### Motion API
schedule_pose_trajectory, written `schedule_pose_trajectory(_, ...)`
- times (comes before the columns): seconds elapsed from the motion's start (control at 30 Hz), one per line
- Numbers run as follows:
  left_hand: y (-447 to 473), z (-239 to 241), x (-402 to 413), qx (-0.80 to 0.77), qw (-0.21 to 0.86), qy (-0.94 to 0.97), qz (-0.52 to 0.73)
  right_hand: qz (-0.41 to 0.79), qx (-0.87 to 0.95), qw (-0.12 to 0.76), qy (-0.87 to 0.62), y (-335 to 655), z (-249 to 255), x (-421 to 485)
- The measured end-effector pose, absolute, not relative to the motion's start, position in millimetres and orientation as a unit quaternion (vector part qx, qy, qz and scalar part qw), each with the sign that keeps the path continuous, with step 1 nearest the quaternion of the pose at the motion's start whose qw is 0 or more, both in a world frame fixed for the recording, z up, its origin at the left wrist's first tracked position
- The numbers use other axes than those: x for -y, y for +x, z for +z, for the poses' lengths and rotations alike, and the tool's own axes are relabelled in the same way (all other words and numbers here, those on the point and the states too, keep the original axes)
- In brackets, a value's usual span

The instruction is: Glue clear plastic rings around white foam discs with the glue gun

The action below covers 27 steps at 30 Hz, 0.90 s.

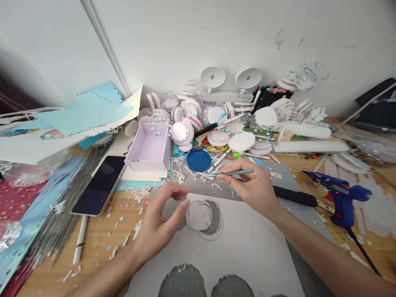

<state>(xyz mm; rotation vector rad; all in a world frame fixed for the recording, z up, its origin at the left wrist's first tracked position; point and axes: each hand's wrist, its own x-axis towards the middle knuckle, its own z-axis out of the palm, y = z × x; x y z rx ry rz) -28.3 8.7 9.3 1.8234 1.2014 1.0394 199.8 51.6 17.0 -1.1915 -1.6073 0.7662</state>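
Note:
My right hand [252,187] is closed around a slim teal tool [239,172], held nearly level. Its thin pale tip points left, above scraps on the grey cutting mat [219,187]; whether it is a knife or tweezers I cannot tell. My left hand [168,214] is open, thumb and fingers apart, at the left edge of a hole in a large white sheet [247,239]. Thin rings [222,225] lie around that hole, partly over the sheet. Larger ragged round holes in the sheet's near part show the grey mat beneath.
Piled white discs [241,141] line the wall, near a blue lid [198,160] and a lilac box [148,148]. A phone [100,185] and thin wires [74,198] lie left. At right are a blue glue gun [338,192] and a black-handled tool [295,196].

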Motion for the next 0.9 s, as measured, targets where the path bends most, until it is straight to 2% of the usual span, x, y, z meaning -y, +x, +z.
schedule_pose_trajectory(0.13, -23, 9, -6, -0.442, 0.36, 0.759, 0.315, 0.301, 0.662, 0.482, -0.488, 200, 15, -50)
schedule_pose_trajectory(0.27, -19, 8, -4, -0.435, 0.408, 0.74, 0.311, 0.299, 0.653, 0.488, -0.496, 203, 19, -48)
schedule_pose_trajectory(0.5, -24, 13, -9, -0.426, 0.633, 0.549, 0.341, 0.3, 0.639, 0.481, -0.52, 205, 22, -48)
schedule_pose_trajectory(0.63, -19, 15, -3, -0.379, 0.725, 0.493, 0.295, 0.314, 0.655, 0.476, -0.495, 199, 15, -50)
schedule_pose_trajectory(0.77, -11, 13, 6, -0.39, 0.747, 0.503, 0.193, 0.339, 0.674, 0.454, -0.474, 185, 9, -53)
schedule_pose_trajectory(0.9, -9, 8, 9, -0.402, 0.729, 0.53, 0.162, 0.372, 0.694, 0.416, -0.455, 166, 5, -57)
